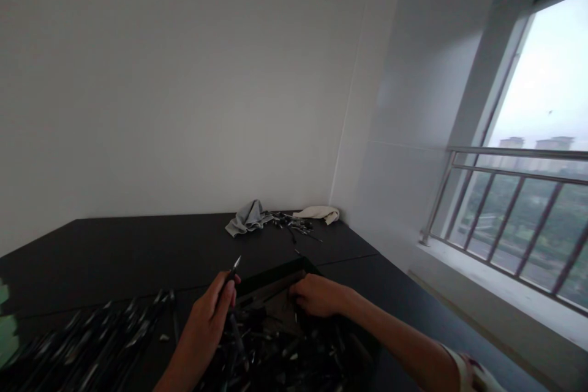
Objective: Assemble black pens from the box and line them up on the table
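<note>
My left hand (209, 318) is closed round a thin black pen-like tool (233, 274) whose pointed metal tip sticks up past my fingers. My right hand (316, 295) is curled with its fingers down inside a dark open box (275, 278); what they pinch is hidden. The box holds a heap of several small dark pen-like parts (280, 358). Both hands hover over the near part of a black table (138, 251).
A row of dark pens (87, 346) lies on the table at the lower left. At the far end sit a grey cloth (247, 217), a cream cloth (321, 214) and scattered small parts (294, 223). A window with a metal railing (509, 214) is on the right.
</note>
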Tool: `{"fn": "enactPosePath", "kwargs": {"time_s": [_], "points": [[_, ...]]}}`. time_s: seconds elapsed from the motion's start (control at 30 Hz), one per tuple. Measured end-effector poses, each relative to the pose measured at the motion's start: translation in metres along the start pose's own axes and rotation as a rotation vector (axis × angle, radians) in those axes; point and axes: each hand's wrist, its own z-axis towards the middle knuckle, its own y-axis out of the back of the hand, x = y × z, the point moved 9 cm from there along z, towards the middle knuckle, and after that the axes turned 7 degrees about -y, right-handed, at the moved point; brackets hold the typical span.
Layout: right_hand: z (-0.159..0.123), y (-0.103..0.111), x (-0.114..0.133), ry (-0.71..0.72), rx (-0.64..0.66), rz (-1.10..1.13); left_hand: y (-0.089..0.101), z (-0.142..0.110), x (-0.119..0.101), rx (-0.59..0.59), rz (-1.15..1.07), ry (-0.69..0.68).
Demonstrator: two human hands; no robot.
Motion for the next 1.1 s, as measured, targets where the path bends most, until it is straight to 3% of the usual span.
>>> {"fn": "enactPosePath", "kwargs": {"time_s": [0.2,0.4,0.67,0.83,1.1], "points": [[0.021,-0.009,-0.010,-0.141,-0.104,-0.073,0.001,0.001,-0.001,-0.008,0.012,-0.011],[0.030,-0.008,-0.014,-0.155,-0.121,-0.096,0.001,0.001,-0.002,-0.005,0.014,-0.014],[0.022,0.013,-0.038,-0.124,-0.176,-0.024,0.001,0.000,0.001,-0.009,0.016,-0.005],[0.009,0.027,-0.040,-0.134,-0.251,0.057,0.000,0.000,0.001,-0.005,0.016,0.002],[0.003,0.016,-0.054,-0.424,-0.182,0.086,0.001,0.001,-0.003,-0.003,0.024,-0.006]]}}
